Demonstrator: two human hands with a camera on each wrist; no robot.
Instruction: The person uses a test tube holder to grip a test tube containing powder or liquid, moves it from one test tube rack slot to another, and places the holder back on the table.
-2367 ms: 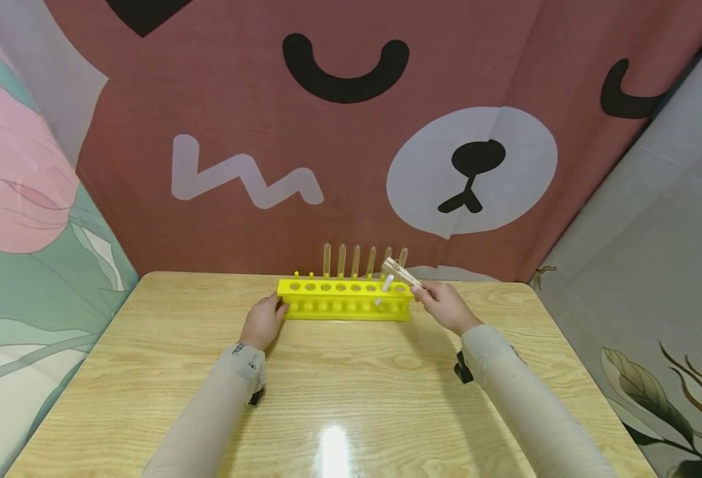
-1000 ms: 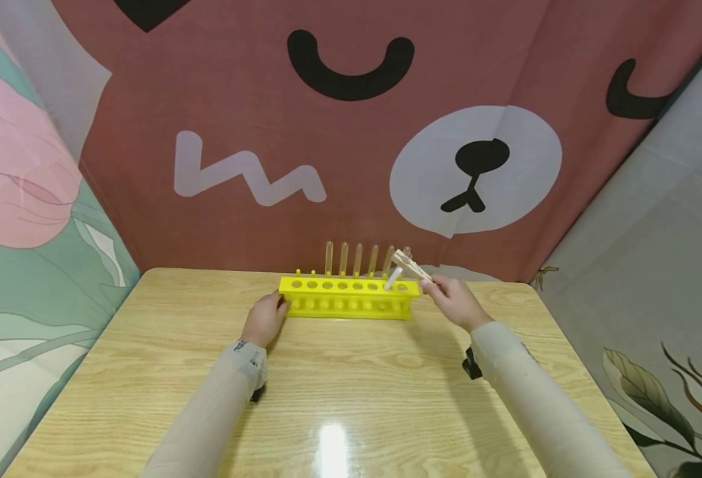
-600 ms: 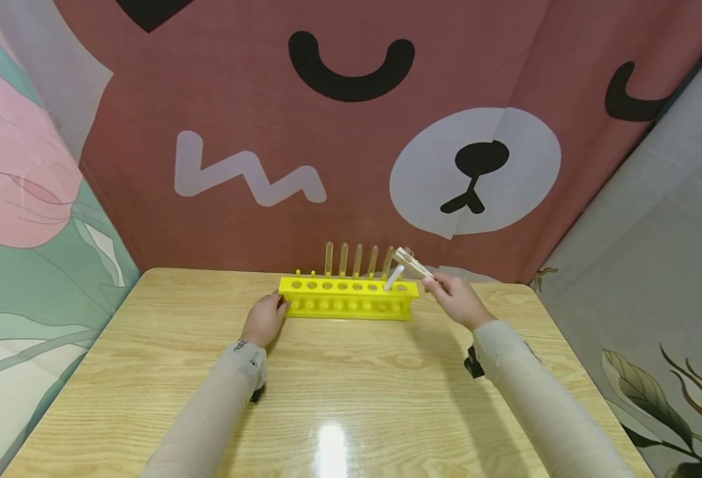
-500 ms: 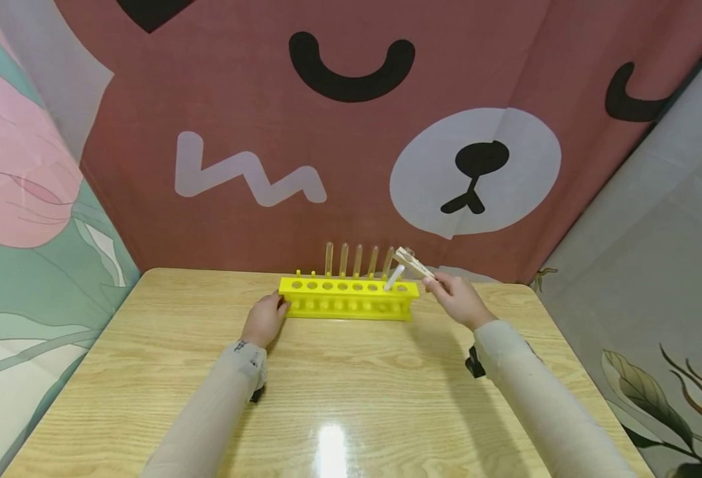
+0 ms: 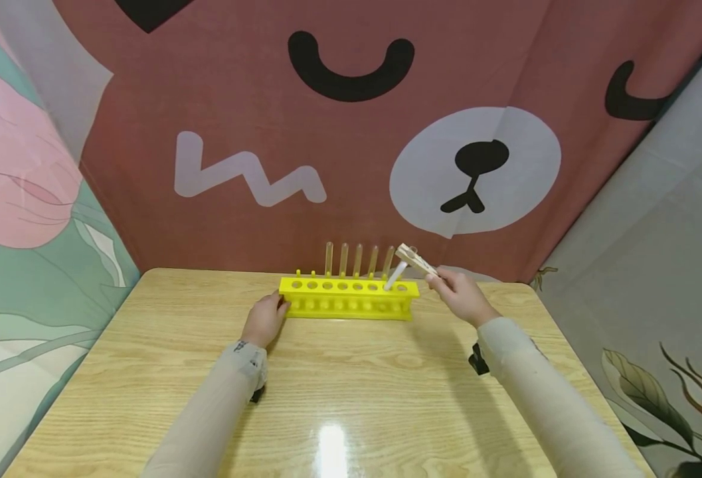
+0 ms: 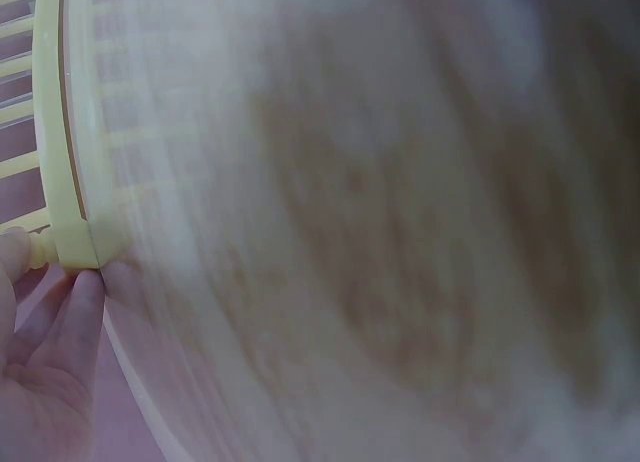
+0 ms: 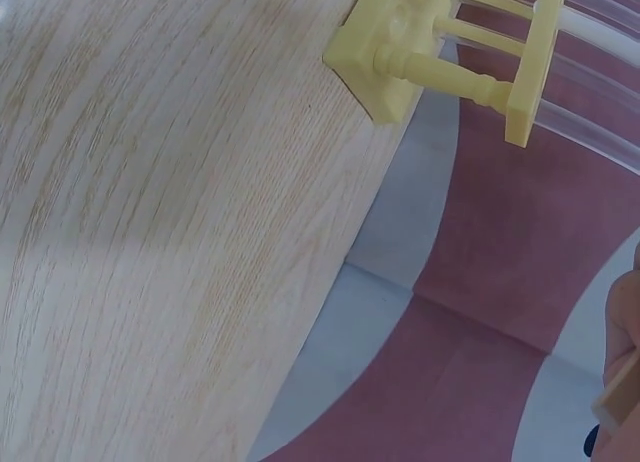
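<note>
Wooden clamp (image 5: pixel 418 260), held above the right end of a yellow test-tube rack (image 5: pixel 351 293), slanting with its far end up and to the left. The right hand (image 5: pixel 464 297) is raised off the table (image 5: pixel 339 372), its thumb and fingers closed around the clamp's near end. That arm, in a pale sleeve (image 5: pixel 560 398), reaches forward and inward. Just below the clamp's far end is the top of a white tube (image 5: pixel 395 275), which leans to the right in the rack's second hole from the right; whether the clamp has hold of it cannot be told.

The left hand (image 5: pixel 263 320) is low beside the rack's left end, thumb and fingers pinching its corner, the forearm angled in from the lower left. The left wrist view is mostly a blur.

Behind the rack's holes, five clear tubes (image 5: pixel 359 259) stand upright in a row, the rightmost close beside the clamp's tip; two bare yellow pegs (image 5: pixel 298 273) are to their left. A reddish-brown curtain (image 5: pixel 237 79) with cartoon shapes hangs just beyond the table.
</note>
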